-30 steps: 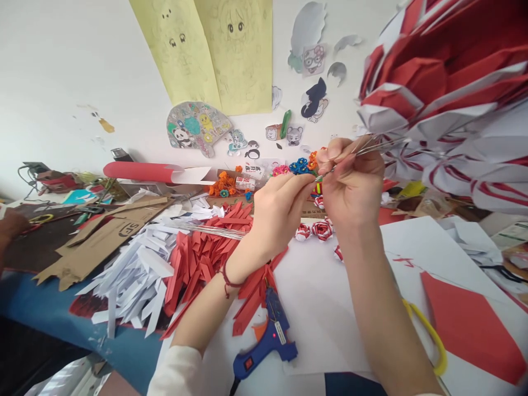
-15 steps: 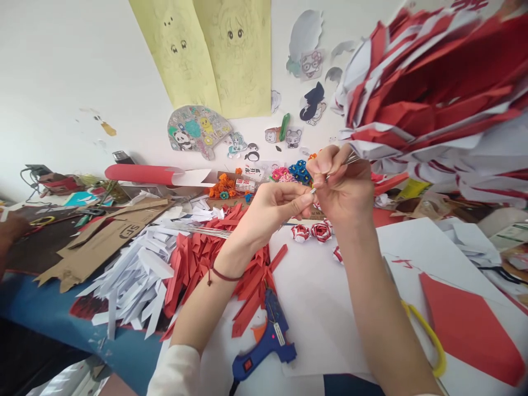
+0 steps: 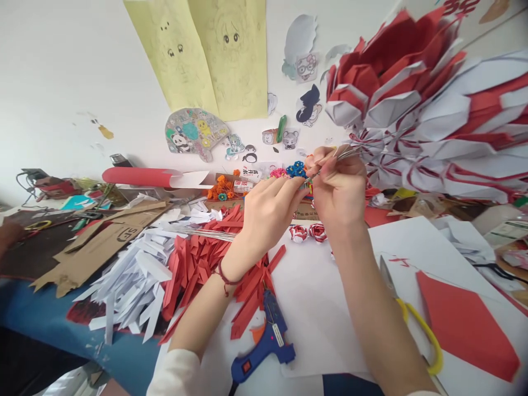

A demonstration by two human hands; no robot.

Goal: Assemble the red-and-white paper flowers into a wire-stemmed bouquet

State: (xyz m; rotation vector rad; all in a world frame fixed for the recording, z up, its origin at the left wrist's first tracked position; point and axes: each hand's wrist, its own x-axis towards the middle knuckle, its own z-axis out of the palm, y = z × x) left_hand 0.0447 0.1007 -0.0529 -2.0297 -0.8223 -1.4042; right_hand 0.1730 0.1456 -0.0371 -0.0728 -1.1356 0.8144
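Red and white paper flowers [image 3: 390, 77] stand out to the upper right on a bundle of thin wire stems [image 3: 350, 153]. My right hand [image 3: 341, 192] is closed round these stems, just below the blooms. Close beside it, my left hand [image 3: 270, 209] pinches the lower stem ends, its back turned up and its fingertips partly hidden. Small red and white rolled paper rosettes [image 3: 317, 232] lie on the white sheet [image 3: 309, 297] below my hands.
Folded white strips [image 3: 132, 280] and red strips [image 3: 190, 269] are heaped at left, with loose wires [image 3: 210, 234] across them. A blue glue gun [image 3: 264, 344] lies in front. Yellow-handled scissors [image 3: 433, 344] and red paper [image 3: 466, 324] are at right. Another person's hand [image 3: 10, 234] shows far left.
The flower bundle has turned, and one big bloom now stands apart at the top. My left hand has rolled over, back upward, still at the stems. Both hands have shifted slightly left.
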